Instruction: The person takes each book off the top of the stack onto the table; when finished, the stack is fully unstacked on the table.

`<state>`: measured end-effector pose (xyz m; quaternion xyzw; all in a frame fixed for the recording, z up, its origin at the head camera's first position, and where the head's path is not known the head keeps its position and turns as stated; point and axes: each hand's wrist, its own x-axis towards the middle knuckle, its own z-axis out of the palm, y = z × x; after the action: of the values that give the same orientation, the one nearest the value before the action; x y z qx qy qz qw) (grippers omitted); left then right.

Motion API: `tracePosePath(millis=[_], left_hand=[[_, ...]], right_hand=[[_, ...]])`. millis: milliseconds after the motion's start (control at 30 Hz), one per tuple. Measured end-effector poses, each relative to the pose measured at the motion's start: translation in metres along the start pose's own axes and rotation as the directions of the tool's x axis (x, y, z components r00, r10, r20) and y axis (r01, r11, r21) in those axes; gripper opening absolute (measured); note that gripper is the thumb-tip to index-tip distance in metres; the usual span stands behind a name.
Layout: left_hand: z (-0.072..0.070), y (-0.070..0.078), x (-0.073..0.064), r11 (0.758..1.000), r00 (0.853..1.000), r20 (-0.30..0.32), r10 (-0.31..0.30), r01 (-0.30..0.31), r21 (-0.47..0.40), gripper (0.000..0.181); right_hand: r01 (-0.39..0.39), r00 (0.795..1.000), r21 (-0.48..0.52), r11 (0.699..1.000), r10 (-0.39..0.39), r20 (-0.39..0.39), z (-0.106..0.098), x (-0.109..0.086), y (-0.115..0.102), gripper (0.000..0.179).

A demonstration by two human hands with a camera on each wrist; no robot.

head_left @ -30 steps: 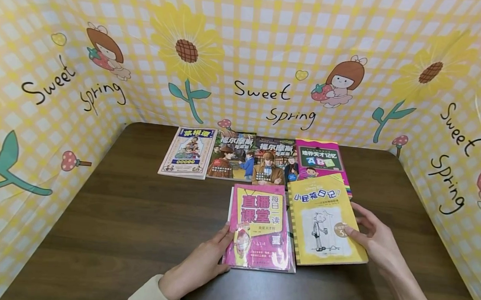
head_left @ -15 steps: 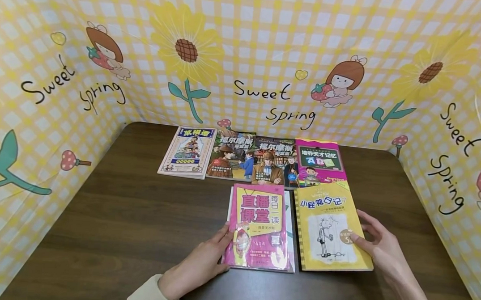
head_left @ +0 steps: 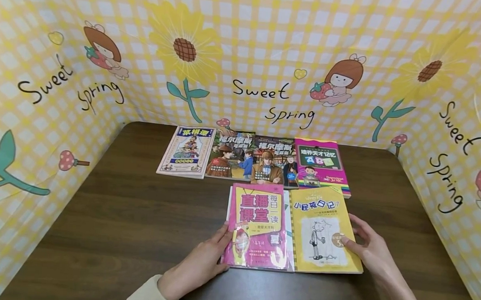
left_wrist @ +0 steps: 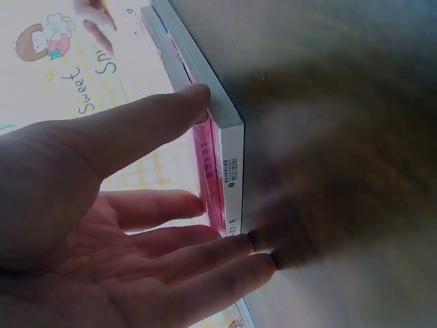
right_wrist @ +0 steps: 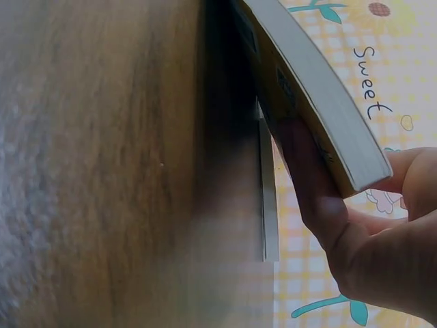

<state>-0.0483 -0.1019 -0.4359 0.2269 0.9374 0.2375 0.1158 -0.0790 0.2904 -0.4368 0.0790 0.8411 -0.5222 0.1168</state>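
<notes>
In the head view a pink book [head_left: 266, 254] lies on a white-edged book [left_wrist: 233, 171], near the front of the table [head_left: 141, 217]. My left hand [head_left: 197, 264] rests along their left side, its fairly straight fingers against the spines and its thumb near the front corner. My right hand [head_left: 371, 245] pinches the right edge of a yellow book [head_left: 320, 256], thumb on the cover and fingers underneath. Raised and tilted off the table in the right wrist view, the yellow book [right_wrist: 334, 109] has its left edge at the pink pile's right side.
Behind, a row holds a cream book [head_left: 187, 152], two dark comic-style books [head_left: 230, 156] [head_left: 274, 160] and a magenta book [head_left: 322, 167] with a green panel. Yellow checked cloth [head_left: 269, 44] stands around the table at the back and sides.
The yellow book first moved right and toward me, off the magenta book's lower edge. It then shifted left against the pink pile, carried by my right hand. My left hand stays put.
</notes>
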Motion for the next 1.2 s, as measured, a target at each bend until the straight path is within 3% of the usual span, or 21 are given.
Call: tracePosePath(millis=[233, 500, 800, 1033, 1200], left_hand=[[-0.001, 0.0, -0.002, 1.0, 1.0, -0.004, -0.008, 0.008, 0.004, 0.074], [-0.006, 0.0, -0.001, 0.997, 0.997, 0.033, -0.067, 0.068, -0.031, 0.075], [-0.011, 0.002, -0.003, 0.981, 0.998, 0.019, -0.068, 0.07, -0.183, 0.067], [-0.011, 0.004, -0.001, 0.977, 0.997, 0.009, -0.075, 0.075, -0.199, 0.062], [-0.01, 0.003, 0.0, 0.976, 0.996, 0.025, -0.088, 0.091, -0.198, 0.06]], right_hand=[[-0.006, 1.0, -0.034, 0.999, 0.006, -0.011, 0.002, -0.001, -0.001, 0.073], [0.024, 1.0, -0.048, 0.999, -0.024, -0.014, 0.007, 0.002, -0.001, 0.072], [0.022, 1.0, -0.15, 0.988, -0.022, 0.001, 0.013, 0.003, 0.001, 0.073], [0.037, 0.999, -0.211, 0.977, -0.035, 0.014, 0.017, 0.005, 0.003, 0.076], [0.067, 0.998, -0.302, 0.951, -0.07, 0.002, 0.018, 0.006, 0.004, 0.075]])
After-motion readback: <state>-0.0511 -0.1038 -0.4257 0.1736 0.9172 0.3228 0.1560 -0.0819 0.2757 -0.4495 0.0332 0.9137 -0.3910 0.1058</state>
